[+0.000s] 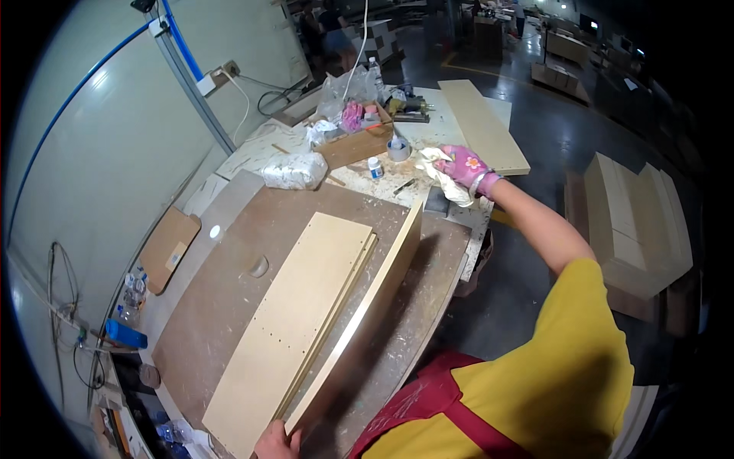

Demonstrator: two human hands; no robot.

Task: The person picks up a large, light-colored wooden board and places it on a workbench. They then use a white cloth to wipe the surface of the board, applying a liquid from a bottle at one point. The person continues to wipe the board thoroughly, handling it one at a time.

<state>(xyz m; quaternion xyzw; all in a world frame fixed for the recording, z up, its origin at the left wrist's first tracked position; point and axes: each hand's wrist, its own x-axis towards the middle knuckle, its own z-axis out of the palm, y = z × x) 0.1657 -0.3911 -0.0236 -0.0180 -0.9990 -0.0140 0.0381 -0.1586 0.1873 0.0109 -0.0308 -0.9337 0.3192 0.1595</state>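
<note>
My right hand point(468, 168), in a pink flowered glove, is closed on a crumpled white cloth point(451, 187) over the far right part of the table. My left hand point(277, 442) is at the near end of a pale wooden board point(365, 314) that stands on its long edge, fingers gripping its corner. Beside that board, to its left, a stack of flat pale panels point(294, 317) lies on the brown work surface; small drilled holes dot the top one. A dark block point(436, 200) sits just below the cloth.
Beyond the panels stand a white bottle point(375, 167), a tape roll point(397, 148), a plastic-wrapped bundle point(295, 170) and a wooden box point(355, 147) of supplies. Another long board point(482, 126) lies at the far right. Stacked panels point(631, 222) stand on the floor to the right.
</note>
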